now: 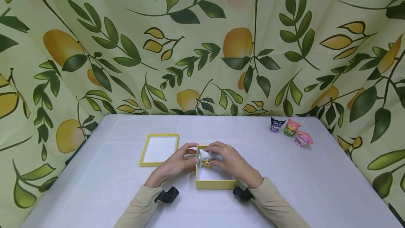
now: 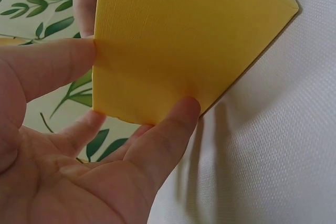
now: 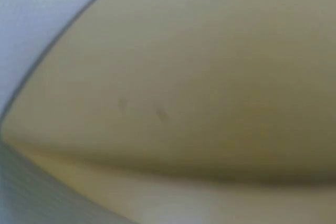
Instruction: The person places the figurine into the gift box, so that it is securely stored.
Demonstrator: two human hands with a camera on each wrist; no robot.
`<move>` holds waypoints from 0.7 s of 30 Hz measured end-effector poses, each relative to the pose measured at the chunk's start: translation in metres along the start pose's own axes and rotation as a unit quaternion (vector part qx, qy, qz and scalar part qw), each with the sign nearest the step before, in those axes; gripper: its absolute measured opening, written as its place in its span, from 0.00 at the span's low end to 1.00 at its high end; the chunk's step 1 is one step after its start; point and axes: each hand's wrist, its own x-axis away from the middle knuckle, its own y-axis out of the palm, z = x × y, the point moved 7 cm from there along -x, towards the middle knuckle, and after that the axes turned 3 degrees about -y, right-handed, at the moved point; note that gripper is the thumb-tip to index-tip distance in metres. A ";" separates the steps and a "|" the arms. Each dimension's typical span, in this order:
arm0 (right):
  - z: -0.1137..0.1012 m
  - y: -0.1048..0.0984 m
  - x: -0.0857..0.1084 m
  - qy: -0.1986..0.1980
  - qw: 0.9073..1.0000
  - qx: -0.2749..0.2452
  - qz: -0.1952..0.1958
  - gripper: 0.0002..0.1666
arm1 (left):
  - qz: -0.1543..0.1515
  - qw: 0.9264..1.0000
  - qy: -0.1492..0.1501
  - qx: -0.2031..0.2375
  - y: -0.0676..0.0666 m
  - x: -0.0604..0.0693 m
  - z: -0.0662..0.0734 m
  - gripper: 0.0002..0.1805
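A yellow open-topped box (image 1: 216, 184) with a white inside stands on the table near the middle of the head view. In its far left part is a small figurine (image 1: 205, 157) with a white top and a yellow lower part. My right hand (image 1: 232, 161) reaches over the box and pinches the figurine between thumb and fingers. At the box's left side, my left hand (image 1: 178, 161) holds the wall near the far corner. The left wrist view shows its fingers (image 2: 173, 135) against the yellow outer wall. Only a blurred, close box wall (image 3: 184, 77) fills the right wrist view; the right hand is hidden there.
Left of the box lies a yellow-rimmed lid (image 1: 155, 164), white inside. Toward the table's far right stand a dark purple figurine (image 1: 276, 125), a pink and green one (image 1: 291, 128) and a pink one (image 1: 303, 139). A leaf-patterned curtain (image 1: 202, 62) hangs behind the white-covered table (image 1: 104, 178).
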 end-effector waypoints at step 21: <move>-0.001 0.001 -0.001 0.001 1.000 0.000 0.014 0.27 | -0.001 1.000 0.003 0.004 -0.001 0.001 0.000 0.34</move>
